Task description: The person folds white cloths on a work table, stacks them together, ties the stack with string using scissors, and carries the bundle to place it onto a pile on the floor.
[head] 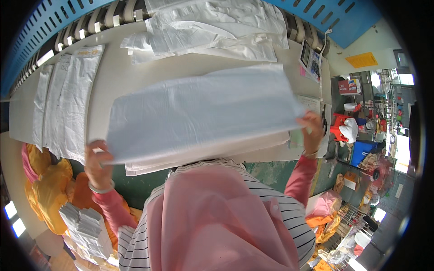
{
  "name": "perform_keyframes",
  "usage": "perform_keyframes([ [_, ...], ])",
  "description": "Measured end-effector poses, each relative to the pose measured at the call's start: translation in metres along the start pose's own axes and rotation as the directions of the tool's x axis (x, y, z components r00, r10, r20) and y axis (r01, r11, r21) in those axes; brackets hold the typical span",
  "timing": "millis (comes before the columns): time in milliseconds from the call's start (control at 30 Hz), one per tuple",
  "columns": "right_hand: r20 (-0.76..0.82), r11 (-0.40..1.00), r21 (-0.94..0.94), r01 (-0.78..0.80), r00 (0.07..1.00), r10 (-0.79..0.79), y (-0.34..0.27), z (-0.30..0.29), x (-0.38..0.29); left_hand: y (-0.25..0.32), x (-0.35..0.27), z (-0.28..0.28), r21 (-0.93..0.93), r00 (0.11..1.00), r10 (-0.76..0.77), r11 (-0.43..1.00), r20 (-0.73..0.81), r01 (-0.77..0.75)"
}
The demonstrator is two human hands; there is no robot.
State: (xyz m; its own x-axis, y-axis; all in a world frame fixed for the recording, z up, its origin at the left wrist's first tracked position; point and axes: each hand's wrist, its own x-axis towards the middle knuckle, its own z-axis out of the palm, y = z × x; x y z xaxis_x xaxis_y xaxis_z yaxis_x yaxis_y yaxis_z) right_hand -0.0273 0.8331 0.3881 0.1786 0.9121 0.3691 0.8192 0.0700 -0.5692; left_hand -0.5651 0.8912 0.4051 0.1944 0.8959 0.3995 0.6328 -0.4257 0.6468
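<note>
A folded white cloth (200, 115) is stretched between my hands over the table (118, 71), its near edge pulled taut and slightly blurred. My left hand (98, 164) pinches the near left corner. At the near right corner, my right hand (311, 130) grips the edge between thumb and fingers. Beneath the cloth, more folded pale fabric (251, 146) shows along the table's front edge. Whether the held cloth touches the table I cannot tell.
Rumpled white cloths (217, 30) lie at the back, before a belt roller machine (108, 15). Folded white cloths (69, 101) lie left. A calculator (310, 61) sits right. Below left are yellow bags (51, 189) and stacked white cloths (86, 230). A fan (376, 174) stands at right.
</note>
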Motion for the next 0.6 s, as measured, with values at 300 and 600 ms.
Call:
perform_keyframes([
  [300, 0.166, 0.999, 0.008, 0.052, 0.985, -0.053, 0.002, 0.033, 0.001, -0.009, -0.006, 0.007, 0.266, 0.990, -0.076, 0.963, 0.120, 0.041],
  [600, 0.415, 0.884, -0.357, 0.302, 0.899, -0.140, 0.003, 0.106, 0.019, -0.038, 0.020, 0.117, 0.662, 0.814, -0.335, 0.745, 0.475, -0.080],
])
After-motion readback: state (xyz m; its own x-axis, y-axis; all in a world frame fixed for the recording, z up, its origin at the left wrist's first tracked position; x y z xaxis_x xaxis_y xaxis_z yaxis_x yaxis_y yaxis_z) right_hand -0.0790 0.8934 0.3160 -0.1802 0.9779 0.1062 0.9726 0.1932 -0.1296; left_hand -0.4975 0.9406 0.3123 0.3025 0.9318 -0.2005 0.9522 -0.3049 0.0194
